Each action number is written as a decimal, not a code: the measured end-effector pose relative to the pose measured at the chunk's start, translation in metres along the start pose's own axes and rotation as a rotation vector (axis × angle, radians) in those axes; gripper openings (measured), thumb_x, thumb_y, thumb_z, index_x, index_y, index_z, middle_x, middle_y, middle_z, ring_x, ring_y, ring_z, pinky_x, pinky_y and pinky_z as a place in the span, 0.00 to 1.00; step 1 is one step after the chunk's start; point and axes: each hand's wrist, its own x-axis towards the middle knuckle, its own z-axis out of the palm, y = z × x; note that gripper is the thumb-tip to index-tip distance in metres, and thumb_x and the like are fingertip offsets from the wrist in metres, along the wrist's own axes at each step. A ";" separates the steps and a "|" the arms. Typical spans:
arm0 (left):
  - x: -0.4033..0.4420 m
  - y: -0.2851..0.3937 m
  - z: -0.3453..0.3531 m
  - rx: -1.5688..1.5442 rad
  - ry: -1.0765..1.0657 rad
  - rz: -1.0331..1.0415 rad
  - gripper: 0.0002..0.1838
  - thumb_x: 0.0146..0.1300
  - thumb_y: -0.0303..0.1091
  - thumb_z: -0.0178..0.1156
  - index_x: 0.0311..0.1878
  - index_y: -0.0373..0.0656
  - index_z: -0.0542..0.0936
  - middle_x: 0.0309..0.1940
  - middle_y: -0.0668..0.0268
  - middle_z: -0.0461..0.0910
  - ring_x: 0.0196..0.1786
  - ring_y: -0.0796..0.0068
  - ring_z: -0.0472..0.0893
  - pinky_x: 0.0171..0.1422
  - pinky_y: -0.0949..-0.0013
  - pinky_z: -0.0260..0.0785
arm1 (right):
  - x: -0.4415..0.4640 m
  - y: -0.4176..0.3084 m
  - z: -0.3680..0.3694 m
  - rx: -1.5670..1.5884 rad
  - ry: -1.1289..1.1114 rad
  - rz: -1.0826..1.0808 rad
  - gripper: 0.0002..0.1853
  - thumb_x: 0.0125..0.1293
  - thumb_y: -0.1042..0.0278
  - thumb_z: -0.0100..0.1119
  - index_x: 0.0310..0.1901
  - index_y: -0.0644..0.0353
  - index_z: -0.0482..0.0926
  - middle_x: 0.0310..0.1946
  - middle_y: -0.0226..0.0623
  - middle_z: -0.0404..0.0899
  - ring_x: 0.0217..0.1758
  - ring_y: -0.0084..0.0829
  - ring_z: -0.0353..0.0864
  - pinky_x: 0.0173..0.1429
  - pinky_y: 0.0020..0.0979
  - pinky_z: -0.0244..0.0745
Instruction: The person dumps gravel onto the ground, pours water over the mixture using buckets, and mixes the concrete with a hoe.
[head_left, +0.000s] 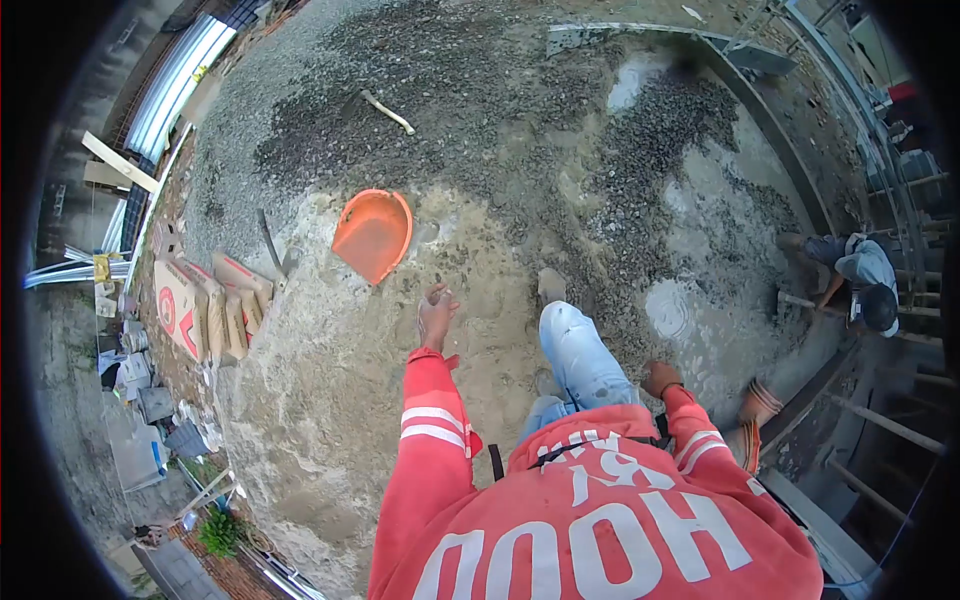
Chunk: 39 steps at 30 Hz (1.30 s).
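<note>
My left hand (437,318) hangs over the sandy ground with its fingers loosely bent and apart, nothing in them. Ahead of it and slightly left, an orange plastic scoop pan (374,236) lies on the ground, its open side facing down-left; a gap separates it from the hand. My right hand (661,379) is low beside my right thigh. Its fingers are turned under and mostly hidden, and no object sticks out of it. Nearest to it on the right are orange-and-grey rounded objects (760,402), partly cut off by my sleeve.
Several cement sacks (205,308) lean together at left, near a dark stick (269,240). A tool with a pale handle (388,112) lies on the gravel (330,130). On the right, another person (868,275) bends over beside metal framing (840,90). A pale wet patch (667,309) marks the ground.
</note>
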 end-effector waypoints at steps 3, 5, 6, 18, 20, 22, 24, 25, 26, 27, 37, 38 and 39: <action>0.093 0.120 0.013 -0.038 -0.005 0.205 0.19 0.66 0.33 0.57 0.59 0.41 0.72 0.41 0.59 0.82 0.38 0.74 0.84 0.38 0.75 0.74 | 0.012 0.061 0.111 0.161 -0.423 0.174 0.19 0.52 0.53 0.65 0.43 0.52 0.83 0.44 0.44 0.83 0.51 0.48 0.80 0.55 0.43 0.75; 0.150 0.157 0.020 0.031 -0.008 0.282 0.19 0.66 0.32 0.57 0.59 0.41 0.72 0.41 0.58 0.82 0.39 0.73 0.84 0.38 0.75 0.74 | 0.051 0.045 0.087 0.269 -0.458 0.343 0.18 0.54 0.53 0.64 0.43 0.54 0.82 0.43 0.43 0.84 0.48 0.46 0.81 0.52 0.42 0.76; 0.171 0.167 0.018 0.106 -0.018 0.330 0.19 0.66 0.32 0.57 0.59 0.41 0.72 0.41 0.58 0.82 0.40 0.73 0.84 0.39 0.75 0.74 | 0.083 0.031 0.068 0.314 -0.435 0.385 0.18 0.55 0.53 0.63 0.43 0.55 0.82 0.42 0.42 0.84 0.47 0.45 0.82 0.50 0.41 0.76; 0.241 -0.049 -0.002 0.594 -0.185 -0.346 0.14 0.54 0.43 0.66 0.37 0.42 0.84 0.28 0.60 0.84 0.32 0.67 0.84 0.38 0.61 0.76 | 0.456 -0.422 -0.541 1.345 0.299 -0.463 0.14 0.71 0.66 0.53 0.54 0.63 0.73 0.39 0.40 0.82 0.37 0.27 0.83 0.42 0.26 0.77; 0.262 -0.026 -0.007 0.398 -0.179 -0.629 0.15 0.54 0.43 0.66 0.38 0.42 0.84 0.29 0.59 0.84 0.32 0.67 0.84 0.38 0.60 0.76 | 0.484 -0.473 -0.594 1.256 0.357 -0.611 0.14 0.71 0.65 0.54 0.53 0.64 0.73 0.37 0.39 0.82 0.35 0.27 0.82 0.43 0.28 0.77; 0.315 0.008 -0.002 0.416 -0.149 -0.742 0.15 0.54 0.44 0.67 0.38 0.42 0.84 0.29 0.59 0.84 0.32 0.66 0.84 0.39 0.60 0.76 | 0.527 -0.501 -0.607 1.240 0.344 -0.600 0.15 0.71 0.64 0.55 0.53 0.64 0.73 0.37 0.39 0.82 0.35 0.26 0.82 0.43 0.27 0.77; 0.404 0.038 0.008 0.549 -0.188 -0.656 0.16 0.54 0.44 0.67 0.39 0.42 0.84 0.30 0.58 0.84 0.33 0.66 0.84 0.39 0.59 0.76 | 0.600 -0.505 -0.581 1.225 0.311 -0.482 0.14 0.70 0.64 0.55 0.52 0.64 0.73 0.36 0.38 0.81 0.35 0.25 0.81 0.42 0.25 0.76; 0.452 0.045 0.015 0.673 -0.230 -0.545 0.16 0.54 0.44 0.67 0.40 0.42 0.84 0.30 0.58 0.84 0.33 0.65 0.84 0.40 0.59 0.76 | 0.647 -0.500 -0.555 1.265 0.298 -0.386 0.13 0.70 0.65 0.54 0.51 0.64 0.73 0.36 0.37 0.81 0.34 0.24 0.80 0.42 0.25 0.76; 0.504 0.051 0.020 0.777 -0.256 -0.448 0.17 0.54 0.44 0.67 0.40 0.42 0.84 0.30 0.58 0.84 0.33 0.65 0.84 0.40 0.59 0.76 | 0.680 -0.482 -0.511 1.296 0.263 -0.242 0.13 0.70 0.66 0.54 0.51 0.64 0.73 0.36 0.36 0.80 0.33 0.23 0.80 0.41 0.24 0.75; 0.560 0.027 0.021 0.876 -0.180 -0.169 0.15 0.56 0.41 0.66 0.41 0.42 0.83 0.31 0.59 0.84 0.33 0.67 0.84 0.39 0.62 0.77 | 0.710 -0.457 -0.458 1.287 0.228 -0.109 0.12 0.69 0.68 0.54 0.51 0.64 0.73 0.36 0.35 0.80 0.32 0.23 0.79 0.40 0.24 0.75; 1.174 0.029 0.113 1.056 0.071 0.043 0.23 0.54 0.43 0.66 0.52 0.44 0.79 0.40 0.53 0.83 0.44 0.58 0.83 0.50 0.60 0.73 | 0.715 -0.354 -0.162 0.881 -0.324 0.657 0.09 0.64 0.68 0.53 0.40 0.63 0.78 0.29 0.42 0.82 0.29 0.29 0.82 0.30 0.31 0.76; 1.212 0.022 0.119 1.053 0.030 -0.160 0.27 0.51 0.44 0.68 0.54 0.43 0.79 0.44 0.51 0.82 0.49 0.53 0.81 0.53 0.57 0.72 | 0.722 -0.362 -0.164 0.883 -0.333 0.679 0.09 0.64 0.68 0.53 0.40 0.64 0.78 0.29 0.42 0.82 0.29 0.29 0.83 0.30 0.30 0.76; 1.247 -0.001 0.115 1.047 0.013 -0.096 0.29 0.53 0.47 0.67 0.57 0.43 0.78 0.45 0.50 0.82 0.50 0.52 0.80 0.56 0.57 0.71 | 0.727 -0.370 -0.166 0.877 -0.341 0.692 0.09 0.64 0.68 0.52 0.40 0.64 0.78 0.29 0.42 0.83 0.29 0.29 0.83 0.31 0.30 0.77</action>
